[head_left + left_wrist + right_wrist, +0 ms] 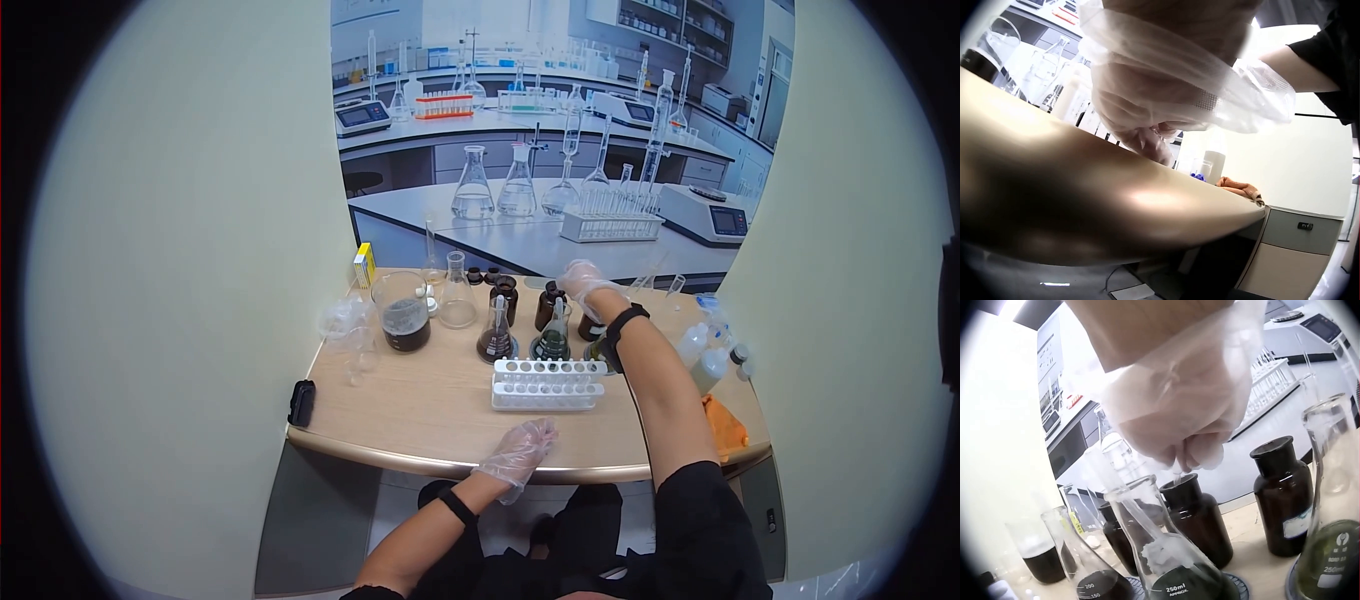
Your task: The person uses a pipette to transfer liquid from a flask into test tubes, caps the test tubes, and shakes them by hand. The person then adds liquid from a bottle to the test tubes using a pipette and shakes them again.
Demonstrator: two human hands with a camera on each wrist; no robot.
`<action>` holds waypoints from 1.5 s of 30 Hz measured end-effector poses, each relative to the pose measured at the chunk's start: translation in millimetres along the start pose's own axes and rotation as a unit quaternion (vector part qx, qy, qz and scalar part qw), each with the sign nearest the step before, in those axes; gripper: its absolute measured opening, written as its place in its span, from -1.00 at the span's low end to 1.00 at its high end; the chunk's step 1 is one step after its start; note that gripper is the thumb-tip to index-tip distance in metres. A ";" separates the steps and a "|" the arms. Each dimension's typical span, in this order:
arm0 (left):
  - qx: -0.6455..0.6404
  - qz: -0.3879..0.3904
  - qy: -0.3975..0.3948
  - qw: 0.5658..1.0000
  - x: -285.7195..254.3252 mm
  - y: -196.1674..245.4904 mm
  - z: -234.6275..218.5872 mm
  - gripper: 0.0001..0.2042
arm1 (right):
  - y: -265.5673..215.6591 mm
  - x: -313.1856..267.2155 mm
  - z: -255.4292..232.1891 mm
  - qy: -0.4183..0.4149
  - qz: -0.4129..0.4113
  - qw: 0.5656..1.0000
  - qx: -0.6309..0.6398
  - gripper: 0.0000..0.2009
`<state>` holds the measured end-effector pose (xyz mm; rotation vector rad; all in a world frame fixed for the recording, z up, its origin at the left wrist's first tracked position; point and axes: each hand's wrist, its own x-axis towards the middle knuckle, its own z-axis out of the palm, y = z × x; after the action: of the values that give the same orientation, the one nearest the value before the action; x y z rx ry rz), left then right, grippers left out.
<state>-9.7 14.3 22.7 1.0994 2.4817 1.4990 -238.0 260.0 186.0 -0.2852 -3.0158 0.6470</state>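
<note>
My gloved right hand (588,282) (1179,394) is above the middle brown bottle (546,308) (1200,519), its fingertips pinching a thin clear item at the bottle's mouth; the item's lower part is hidden. Just in front stands a conical flask of dark green liquid (551,345) (1175,584) with a white tool leaning in it. At the table's front edge, the gloved left hand (518,455) (1147,81) has loosely bent fingers near the tabletop, and no object shows in it. A white test tube rack (548,398) stands beyond it.
Left of the rack are a beaker of dark liquid (406,330), an empty conical flask (457,305) and crumpled plastic (347,318). Another brown bottle (1285,506) and flask (1329,550) stand to the right. Plastic bottles (710,370) and an orange cloth (724,428) lie far right.
</note>
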 end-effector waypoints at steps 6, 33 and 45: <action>-0.018 -0.010 -0.012 1.000 0.8 0.1 -1.9 -0.81 | 19.5 30.3 21.3 0.040 -0.035 0.996 -0.077 -0.61; -0.056 -0.005 -0.002 0.998 -0.3 0.0 -1.1 -0.79 | 22.7 -25.2 -43.3 0.149 0.006 0.988 0.031 -0.42; -0.040 -0.042 -0.022 0.998 -0.5 5.7 -4.5 -0.81 | 34.6 -29.3 -57.9 0.190 0.021 0.982 -0.005 -0.37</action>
<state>-7.9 12.2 29.4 0.9918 2.3848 1.5209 -198.7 308.8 224.5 -0.4195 -2.6543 0.5100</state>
